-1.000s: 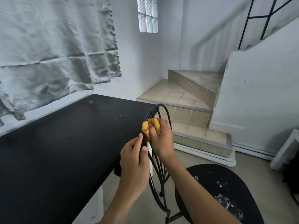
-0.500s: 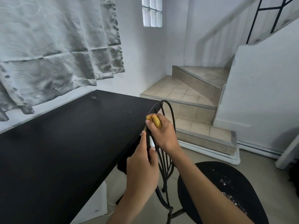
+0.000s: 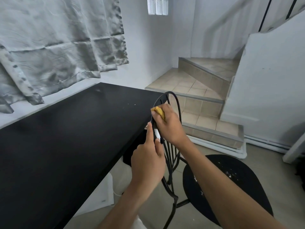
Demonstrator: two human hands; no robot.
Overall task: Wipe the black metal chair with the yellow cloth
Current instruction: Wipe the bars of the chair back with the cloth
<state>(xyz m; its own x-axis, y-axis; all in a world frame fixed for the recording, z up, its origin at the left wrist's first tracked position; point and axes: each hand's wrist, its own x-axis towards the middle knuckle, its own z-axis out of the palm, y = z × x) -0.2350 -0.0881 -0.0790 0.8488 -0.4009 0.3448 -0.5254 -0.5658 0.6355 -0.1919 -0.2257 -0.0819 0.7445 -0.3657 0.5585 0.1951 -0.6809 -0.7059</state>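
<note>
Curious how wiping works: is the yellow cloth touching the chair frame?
Touching: the head view shows the right hand pressing the cloth onto the chair frame.

The crumpled yellow cloth gripped in the right hand is a plain mustardy yellow. The black metal chair is solid black, thin rods and round seat alike, with scattered white specks on the seat down-right of the grip and a little white strip on the frame just below it. Left of the grip, the flat black tabletop is matte with tiny pale flecks. Up-left hangs a wrinkled silvery-grey curtain. Past the grip, the tiled steps are beige with grey edging, and the walls are white.
</note>
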